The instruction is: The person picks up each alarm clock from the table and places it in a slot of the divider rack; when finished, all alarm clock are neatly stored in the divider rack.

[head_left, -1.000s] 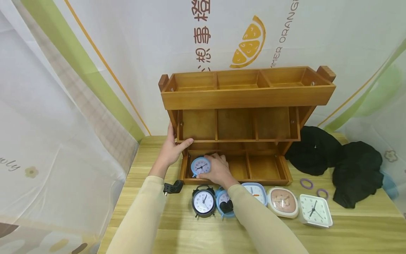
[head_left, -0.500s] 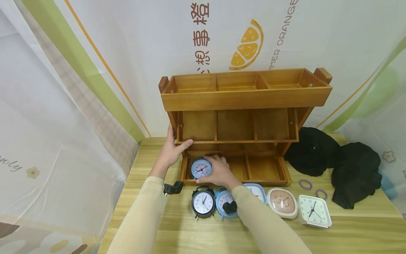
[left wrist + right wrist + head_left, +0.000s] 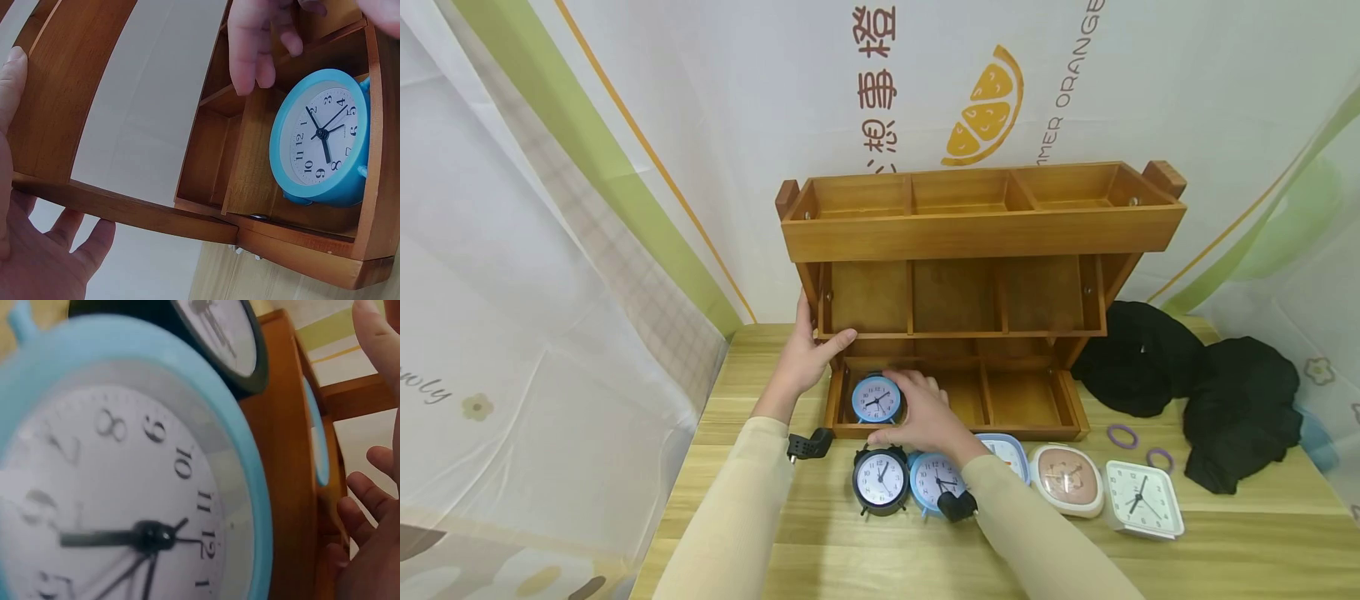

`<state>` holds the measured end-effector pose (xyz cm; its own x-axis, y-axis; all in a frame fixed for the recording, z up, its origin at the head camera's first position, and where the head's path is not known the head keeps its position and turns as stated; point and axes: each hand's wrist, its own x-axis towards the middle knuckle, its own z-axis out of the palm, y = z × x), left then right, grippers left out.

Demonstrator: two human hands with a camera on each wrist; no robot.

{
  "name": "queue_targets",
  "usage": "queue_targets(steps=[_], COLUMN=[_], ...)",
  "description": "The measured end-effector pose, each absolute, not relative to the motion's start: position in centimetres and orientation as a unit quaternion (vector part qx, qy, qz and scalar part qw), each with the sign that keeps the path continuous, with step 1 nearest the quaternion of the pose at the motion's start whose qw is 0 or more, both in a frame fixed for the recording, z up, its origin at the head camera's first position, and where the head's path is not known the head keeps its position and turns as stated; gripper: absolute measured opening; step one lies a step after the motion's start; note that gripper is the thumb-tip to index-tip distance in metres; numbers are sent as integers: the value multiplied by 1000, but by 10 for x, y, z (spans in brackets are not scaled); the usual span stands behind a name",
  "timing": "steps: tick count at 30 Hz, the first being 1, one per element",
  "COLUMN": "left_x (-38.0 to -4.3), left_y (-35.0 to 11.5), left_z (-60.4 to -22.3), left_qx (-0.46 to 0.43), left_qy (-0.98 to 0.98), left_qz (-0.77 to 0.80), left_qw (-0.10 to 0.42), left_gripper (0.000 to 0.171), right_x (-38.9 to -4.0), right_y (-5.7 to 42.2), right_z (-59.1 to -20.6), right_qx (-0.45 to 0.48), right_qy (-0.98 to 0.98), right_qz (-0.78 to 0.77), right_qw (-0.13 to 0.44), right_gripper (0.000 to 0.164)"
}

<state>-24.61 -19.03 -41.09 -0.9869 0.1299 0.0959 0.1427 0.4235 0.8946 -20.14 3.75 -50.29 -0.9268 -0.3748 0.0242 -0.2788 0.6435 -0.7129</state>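
A tiered wooden box stands at the back of the table with its compartment trays spread out. My left hand grips its left side, thumb in front and fingers behind the wood. In the bottom tray's left compartment, a round light-blue alarm clock leans back, face up; the left wrist view shows this clock from the side. Just right of it is my right hand, fingers spread and apart from the clock, thumb over the tray's front edge. In the right wrist view, that hand holds nothing.
Before the box sit a black alarm clock, another blue alarm clock, a blue-rimmed clock, a pink-faced clock and a white square clock. Purple rings and black cloth lie at right.
My right hand has let go of the blue alarm clock and drawn back slightly to the right. The clock now rests by itself in the compartment. My left hand keeps its hold.
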Motion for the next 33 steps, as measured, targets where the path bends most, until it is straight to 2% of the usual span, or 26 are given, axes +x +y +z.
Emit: queue_targets(steps=[9,16,22,33], left_x=[-244,-243,-243,-243], left_y=[-190,-191,-190,-191], left_z=[-410,-411,-413,-411], left_qx=[-60,-57,-56,-63], left_qy=[-848,-853,-855,-852], left_qz=[-527,-518,-516,-520], left_qw=[-4,3,2,7], left_gripper=[112,114,114,111], right_x=[-173,-154,-142,-128], right_y=[40,39,36,29], right_z=[-498,-497,-504,-514], right_qx=[-211,-230,-244,-259], right_qy=[906,919,918,932], right_qz=[-363,-319,-309,-250], right_qw=[50,37,45,55], right_gripper=[102,104,103,112])
